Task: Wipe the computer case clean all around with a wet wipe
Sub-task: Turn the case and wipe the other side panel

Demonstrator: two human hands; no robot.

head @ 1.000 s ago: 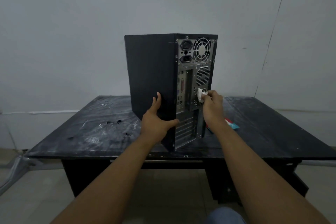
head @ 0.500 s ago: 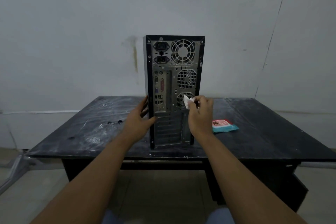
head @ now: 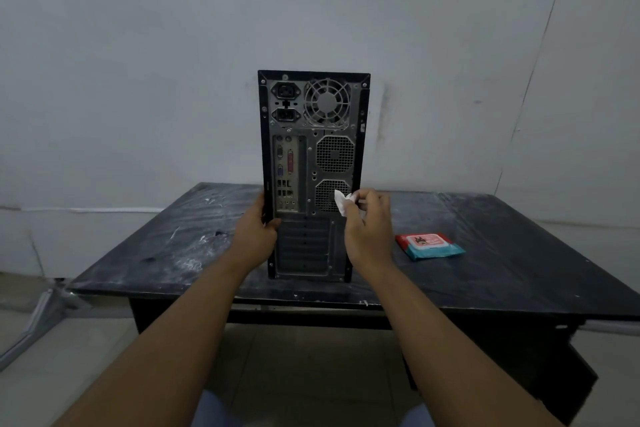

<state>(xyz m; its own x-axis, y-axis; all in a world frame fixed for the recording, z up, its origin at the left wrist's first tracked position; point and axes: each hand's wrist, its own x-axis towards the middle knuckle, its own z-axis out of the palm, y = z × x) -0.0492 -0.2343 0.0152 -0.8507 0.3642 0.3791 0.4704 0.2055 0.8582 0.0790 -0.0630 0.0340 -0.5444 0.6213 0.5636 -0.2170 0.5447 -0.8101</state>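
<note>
The computer case [head: 313, 149] stands upright near the front edge of the desk [head: 519, 253], its rear panel of ports and vents turned to the person. The left hand [head: 258, 232] has its grip closed round the case's left rear edge, thumb on the panel and fingers out of sight round the side wall. The right hand [head: 369, 229] keeps a narrow grip, pinching a bunched wet wipe [head: 343, 203] between thumb and fingertips. The wipe sticks out up and left of that grip, over the right part of the lower vent grille [head: 327, 196]; whether it presses on the metal I cannot tell. A pack of wipes [head: 429, 246] lies flat on the desk to the right of the right grip, apart from the case. The step in hand seems to be wiping the rear panel. The next move probably calls for pressing the wipe against the panel and stroking across the grilles and the slot covers below the grip, while the left grip braces the case against tipping.
</note>
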